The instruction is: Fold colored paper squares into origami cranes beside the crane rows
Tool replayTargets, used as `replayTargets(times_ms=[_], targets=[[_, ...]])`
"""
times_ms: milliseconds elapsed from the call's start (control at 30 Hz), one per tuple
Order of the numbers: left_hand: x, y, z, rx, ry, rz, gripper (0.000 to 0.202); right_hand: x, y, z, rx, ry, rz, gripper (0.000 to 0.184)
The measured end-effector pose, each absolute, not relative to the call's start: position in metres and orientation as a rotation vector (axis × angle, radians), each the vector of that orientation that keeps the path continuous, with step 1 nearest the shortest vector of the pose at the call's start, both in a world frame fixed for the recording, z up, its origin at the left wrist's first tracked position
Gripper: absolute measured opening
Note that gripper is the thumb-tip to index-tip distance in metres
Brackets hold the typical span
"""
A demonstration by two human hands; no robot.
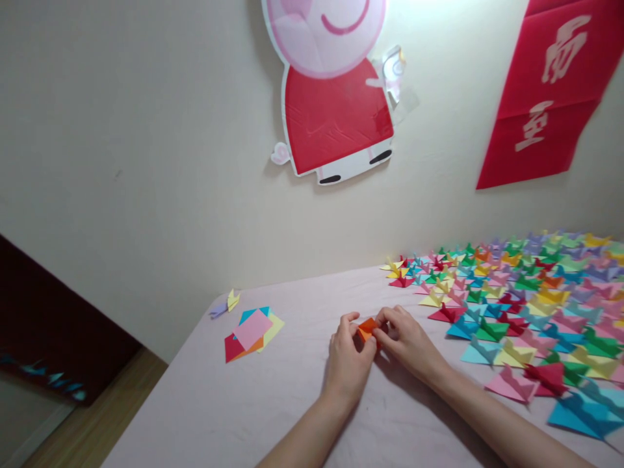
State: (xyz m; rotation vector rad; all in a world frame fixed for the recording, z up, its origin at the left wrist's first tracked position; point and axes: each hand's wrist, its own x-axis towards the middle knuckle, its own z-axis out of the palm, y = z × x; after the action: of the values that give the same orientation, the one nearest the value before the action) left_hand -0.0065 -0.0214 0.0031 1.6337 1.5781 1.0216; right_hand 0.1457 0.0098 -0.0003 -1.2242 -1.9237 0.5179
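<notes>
Between my two hands is a small piece of orange origami paper (368,327), partly folded, held just over the pale cloth surface. My left hand (347,356) grips its left and lower side, thumb against the near edge. On the other side, my right hand (402,338) pinches the paper's right edge between thumb and fingers. Fingertips cover part of the folds, so the exact shape is hidden. Left of my hands lies a loose pile of square paper sheets (253,330) in pink, red, blue, yellow and orange.
Rows of colourful folded paper cranes (531,305) fill the right side of the cloth-covered table (195,403). A yellow folded piece (233,299) and a purple one (219,311) lie at the far left corner. Behind rises a wall with a cartoon pig cutout (336,117) and a red banner (541,110).
</notes>
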Motion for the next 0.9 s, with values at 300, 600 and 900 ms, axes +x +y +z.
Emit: replayTargets(times_ms=[300,600,900], targets=[[-0.005,-0.025,0.003,1.929,1.647,0.885,0.033,0.144,0.000,0.011,-1.111,-2.174,0.403,0.008],[-0.006,-0.026,0.008,1.886,1.634,0.826,0.037,0.146,0.002,0.008,-1.081,-2.126,0.590,0.015],[-0.011,-0.025,0.010,1.827,1.605,0.787,0.038,0.146,0.005,0.006,-1.092,-1.994,0.836,0.014]])
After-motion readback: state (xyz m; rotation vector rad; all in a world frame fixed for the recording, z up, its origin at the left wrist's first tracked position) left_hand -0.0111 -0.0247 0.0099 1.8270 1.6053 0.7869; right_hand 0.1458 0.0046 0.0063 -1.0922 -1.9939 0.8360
